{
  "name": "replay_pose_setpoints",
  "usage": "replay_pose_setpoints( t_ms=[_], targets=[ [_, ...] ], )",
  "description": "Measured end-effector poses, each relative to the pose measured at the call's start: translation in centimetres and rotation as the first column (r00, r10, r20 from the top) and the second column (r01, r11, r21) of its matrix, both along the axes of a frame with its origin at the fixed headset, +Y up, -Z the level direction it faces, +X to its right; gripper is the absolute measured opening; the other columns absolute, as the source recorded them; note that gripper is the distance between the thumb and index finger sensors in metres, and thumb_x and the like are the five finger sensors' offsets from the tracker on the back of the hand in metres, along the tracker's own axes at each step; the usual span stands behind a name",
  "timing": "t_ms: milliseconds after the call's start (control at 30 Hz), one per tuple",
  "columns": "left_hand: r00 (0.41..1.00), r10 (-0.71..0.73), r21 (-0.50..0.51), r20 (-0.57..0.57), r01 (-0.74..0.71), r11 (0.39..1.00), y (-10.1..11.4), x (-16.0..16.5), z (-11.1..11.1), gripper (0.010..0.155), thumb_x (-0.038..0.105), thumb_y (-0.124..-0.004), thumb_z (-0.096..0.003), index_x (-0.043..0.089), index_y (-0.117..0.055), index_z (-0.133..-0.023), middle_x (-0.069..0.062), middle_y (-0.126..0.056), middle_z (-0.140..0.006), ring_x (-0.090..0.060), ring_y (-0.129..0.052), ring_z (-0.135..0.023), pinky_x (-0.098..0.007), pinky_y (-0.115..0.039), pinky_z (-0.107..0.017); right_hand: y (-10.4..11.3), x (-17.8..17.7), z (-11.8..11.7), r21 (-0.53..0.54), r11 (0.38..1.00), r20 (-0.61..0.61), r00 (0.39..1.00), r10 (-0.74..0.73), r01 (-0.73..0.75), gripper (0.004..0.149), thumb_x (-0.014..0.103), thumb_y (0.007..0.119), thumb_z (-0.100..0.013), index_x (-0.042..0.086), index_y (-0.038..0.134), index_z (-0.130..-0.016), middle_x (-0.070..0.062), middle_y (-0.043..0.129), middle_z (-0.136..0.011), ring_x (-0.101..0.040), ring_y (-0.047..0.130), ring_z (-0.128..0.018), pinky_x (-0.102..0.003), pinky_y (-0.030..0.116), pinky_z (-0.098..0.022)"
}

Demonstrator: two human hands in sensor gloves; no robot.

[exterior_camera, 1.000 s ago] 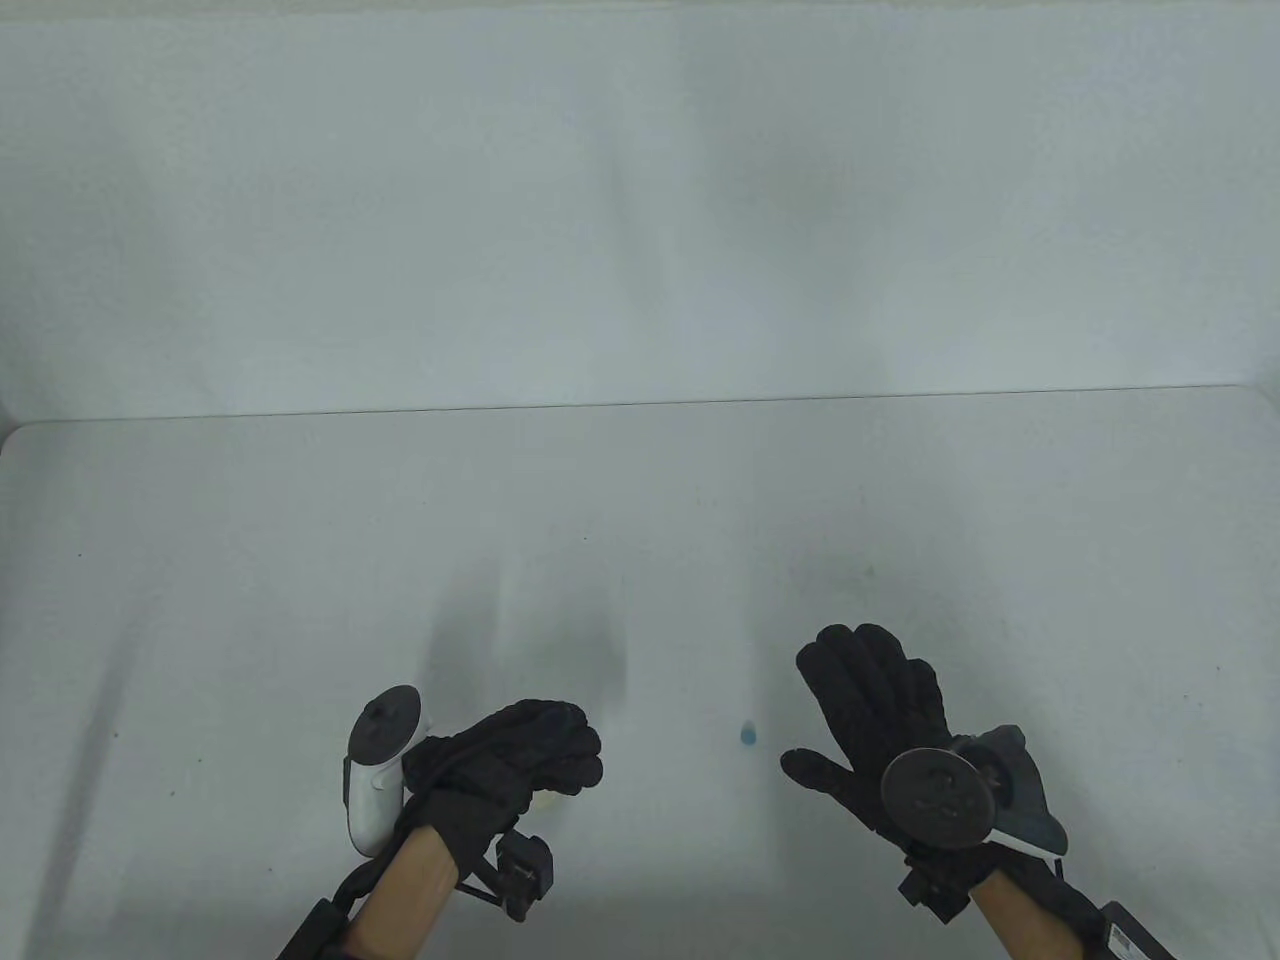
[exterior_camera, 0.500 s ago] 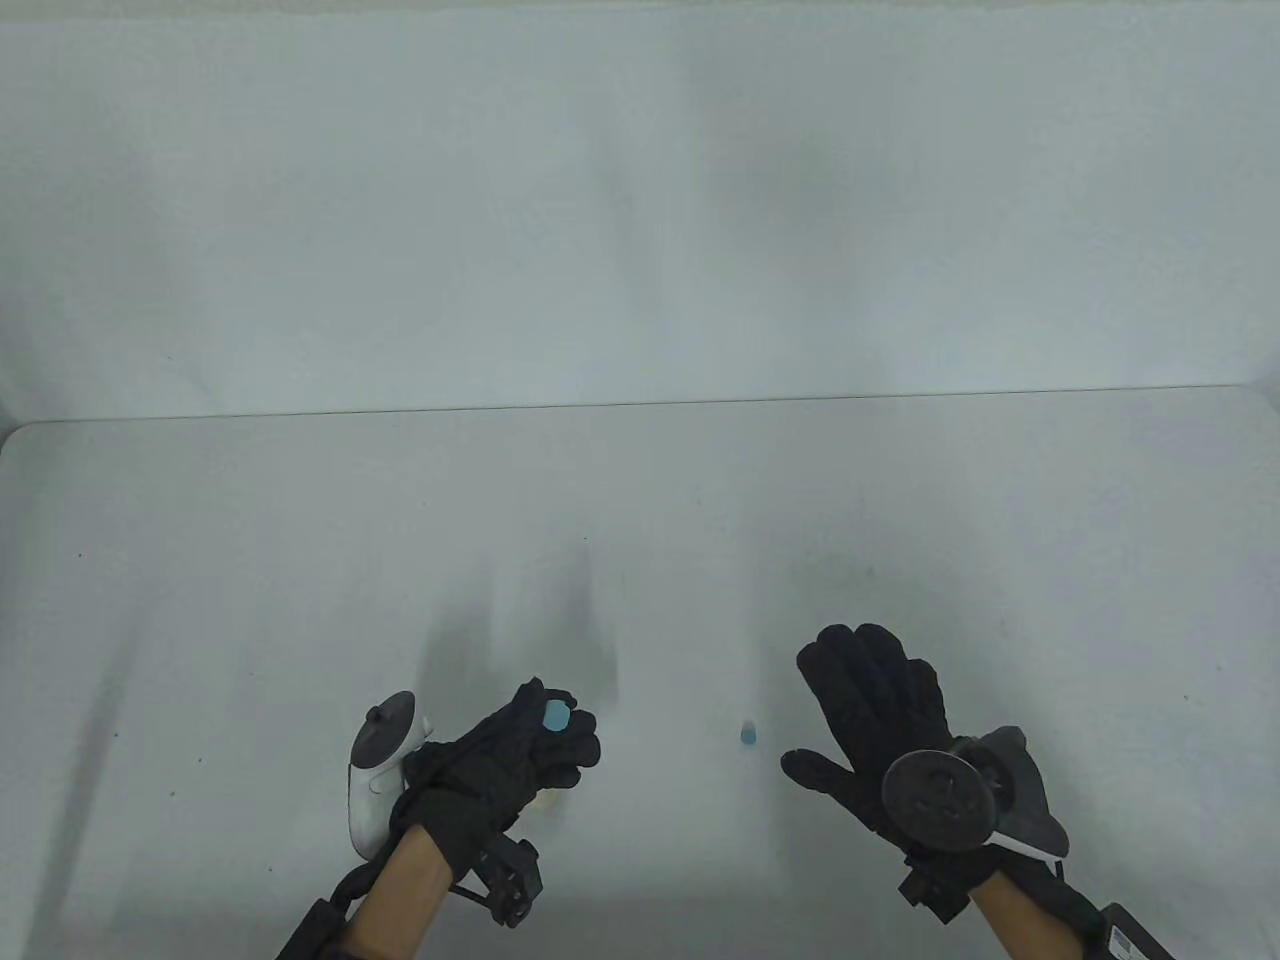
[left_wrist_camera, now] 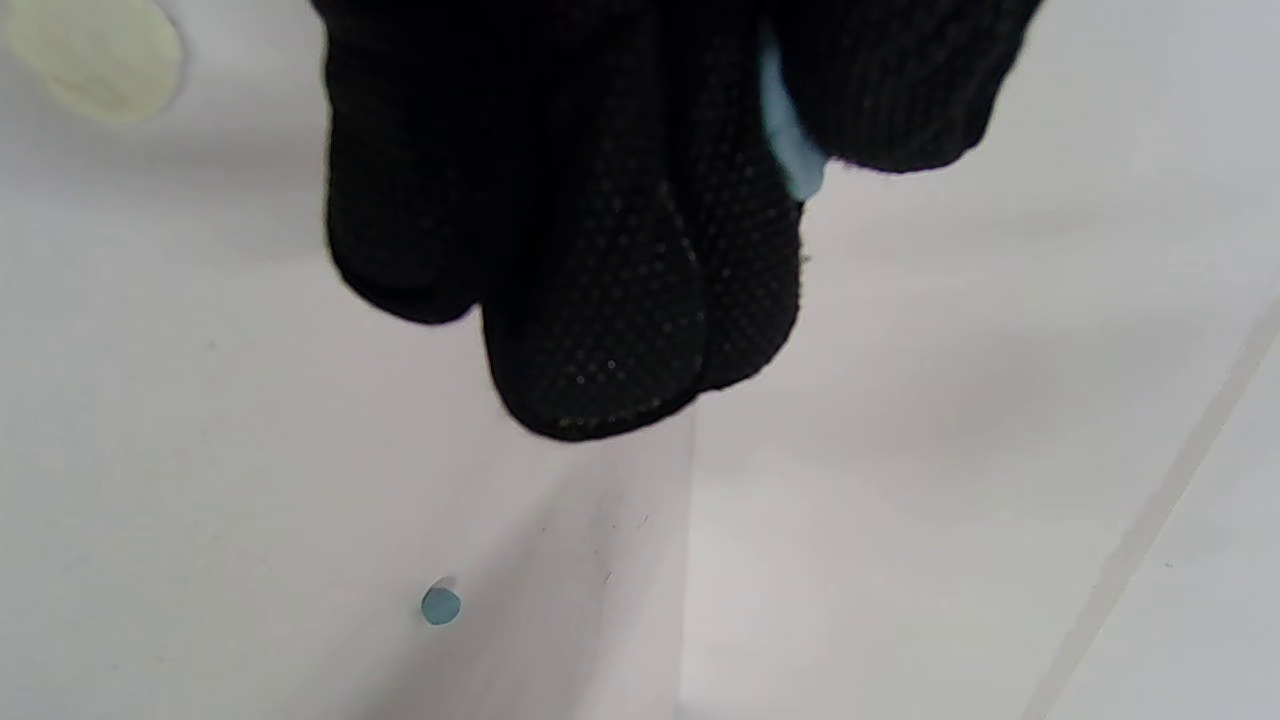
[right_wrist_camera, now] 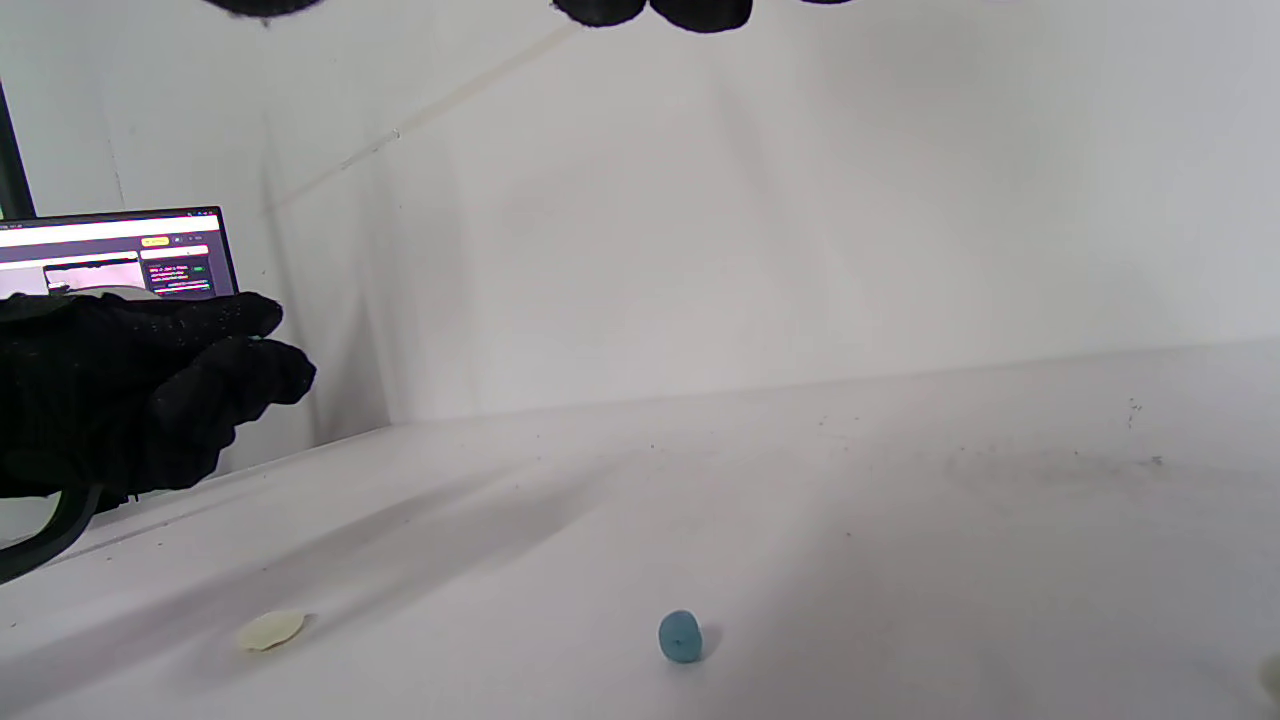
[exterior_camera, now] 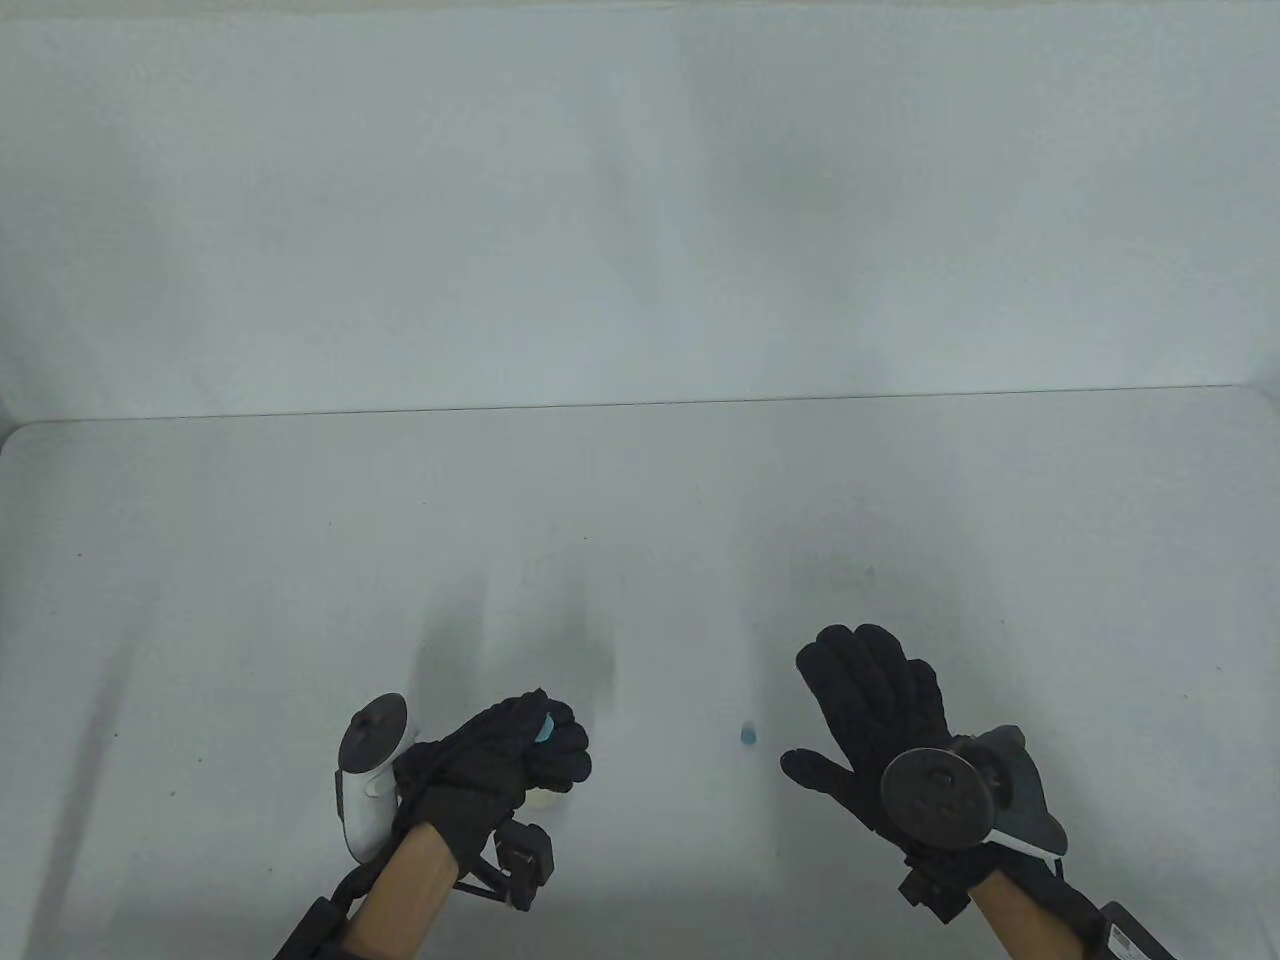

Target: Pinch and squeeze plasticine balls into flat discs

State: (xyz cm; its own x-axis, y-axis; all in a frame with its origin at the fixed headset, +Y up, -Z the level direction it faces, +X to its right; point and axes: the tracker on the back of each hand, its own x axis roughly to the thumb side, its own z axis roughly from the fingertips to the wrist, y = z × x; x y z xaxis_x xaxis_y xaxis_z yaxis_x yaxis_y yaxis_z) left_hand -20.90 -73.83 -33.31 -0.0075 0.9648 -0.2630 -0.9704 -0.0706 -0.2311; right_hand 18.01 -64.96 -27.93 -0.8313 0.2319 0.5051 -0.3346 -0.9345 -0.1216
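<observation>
Blue plasticine pieces: 2 [exterior_camera: 546, 728] [exterior_camera: 748, 735] | pale disc: 1 [right_wrist_camera: 270, 630] | left hand [exterior_camera: 500, 765] pinches one | right hand [exterior_camera: 880, 715] spread

Lit laptop screen [right_wrist_camera: 115, 255] beyond white table [exterior_camera: 300, 520], left side.

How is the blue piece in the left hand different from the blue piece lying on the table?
The held blue piece, pinched by the left hand, looks squeezed thin and paler. The blue piece on the table lies free between the hands, thicker and darker, like a short plug. Both are blue plasticine.
</observation>
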Motion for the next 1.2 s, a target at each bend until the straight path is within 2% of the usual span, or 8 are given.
replay_pose_setpoints(
  t_ms=[133,267,400,667,800,900,1133,1200],
  targets=[
    [1.0,0.016,0.019,0.018,-0.016,1.0,0.0,0.0,-0.1,0.046,0.039,-0.071,-0.0532,0.006,-0.086,-0.082,-0.003,-0.104,-0.063,-0.016,-0.114,-0.048,-0.033,-0.093,-0.048,0.0,0.0,0.0,0.0,1.0,-0.002,1.0,-0.001,0.001,0.083,0.066,0.05,-0.055,0.013,0.035,-0.117,-0.018,0.035,-0.123,-0.053,0.037,-0.11,-0.076,0.044,-0.069],
    [0.972,0.182,-0.002,0.147,-0.184,0.983,-0.3,0.5,-0.1,0.087,0.061,-0.057,-0.053,-0.004,-0.051,-0.11,-0.026,-0.071,-0.103,-0.044,-0.085,-0.089,-0.051,-0.07,-0.068,0.1,0.0,0.0,0.005,1.0,-0.004,1.0,-0.004,0.004,0.083,0.066,0.05,-0.055,0.013,0.036,-0.116,-0.018,0.035,-0.123,-0.053,0.037,-0.11,-0.076,0.044,-0.069],
    [0.974,0.163,0.009,0.16,-0.166,0.986,-0.4,0.8,-0.1,0.087,0.061,-0.056,-0.0538,-0.003,-0.042,-0.112,-0.027,-0.06,-0.109,-0.047,-0.072,-0.097,-0.054,-0.064,-0.071,0.1,0.0,0.1,0.004,1.0,-0.001,1.0,-0.003,0.003,0.083,0.066,0.05,-0.055,0.013,0.036,-0.116,-0.018,0.035,-0.123,-0.053,0.038,-0.11,-0.076,0.044,-0.069],
    [0.992,0.047,0.061,0.121,-0.055,0.997,0.0,0.6,-0.4,0.049,0.028,-0.062,-0.0588,0.007,-0.062,-0.103,-0.019,-0.076,-0.1,-0.041,-0.087,-0.088,-0.049,-0.073,-0.067,0.0,0.0,0.0,0.002,1.0,-0.003,1.0,-0.004,0.004,0.082,0.066,0.05,-0.055,0.013,0.036,-0.117,-0.018,0.035,-0.123,-0.053,0.037,-0.11,-0.076,0.044,-0.069],
    [0.992,0.023,0.081,0.121,-0.033,0.996,0.5,0.5,-0.3,0.046,0.03,-0.066,-0.0565,0.013,-0.074,-0.099,-0.02,-0.079,-0.099,-0.043,-0.089,-0.085,-0.052,-0.074,-0.064,0.0,0.0,0.0,0.003,1.0,-0.002,1.0,-0.003,0.003,0.083,0.066,0.05,-0.055,0.013,0.036,-0.117,-0.018,0.035,-0.123,-0.053,0.038,-0.11,-0.076,0.045,-0.069],
    [0.988,0.006,0.077,0.153,-0.018,0.997,0.5,0.7,-0.3,0.047,0.032,-0.069,-0.0559,0.013,-0.078,-0.098,-0.023,-0.065,-0.106,-0.045,-0.083,-0.088,-0.055,-0.07,-0.066,0.0,0.0,0.0,0.002,1.0,-0.005,1.0,-0.005,0.005,0.082,0.066,0.05,-0.055,0.013,0.036,-0.117,-0.018,0.035,-0.123,-0.053,0.037,-0.11,-0.076,0.045,-0.069],
    [0.98,-0.183,0.116,0.077,0.173,0.978,1.2,0.6,-0.3,0.047,0.027,-0.076,-0.0521,0.007,-0.083,-0.094,-0.007,-0.095,-0.076,-0.025,-0.107,-0.061,-0.043,-0.087,-0.055,0.2,0.0,0.1,0.008,1.0,-0.009,1.0,-0.009,0.009,0.083,0.066,0.05,-0.055,0.013,0.036,-0.117,-0.018,0.035,-0.123,-0.053,0.037,-0.11,-0.076,0.045,-0.069],
    [0.975,-0.211,0.115,0.064,0.203,0.972,1.3,0.5,-0.2,0.055,0.028,-0.08,-0.0506,0.004,-0.075,-0.1,-0.004,-0.098,-0.072,-0.022,-0.11,-0.057,-0.041,-0.09,-0.053,0.2,0.0,0.1,0.01,1.0,-0.009,1.0,-0.009,0.009,0.082,0.066,0.05,-0.055,0.013,0.036,-0.117,-0.018,0.035,-0.123,-0.053,0.038,-0.11,-0.076,0.045,-0.069]
  ],
)
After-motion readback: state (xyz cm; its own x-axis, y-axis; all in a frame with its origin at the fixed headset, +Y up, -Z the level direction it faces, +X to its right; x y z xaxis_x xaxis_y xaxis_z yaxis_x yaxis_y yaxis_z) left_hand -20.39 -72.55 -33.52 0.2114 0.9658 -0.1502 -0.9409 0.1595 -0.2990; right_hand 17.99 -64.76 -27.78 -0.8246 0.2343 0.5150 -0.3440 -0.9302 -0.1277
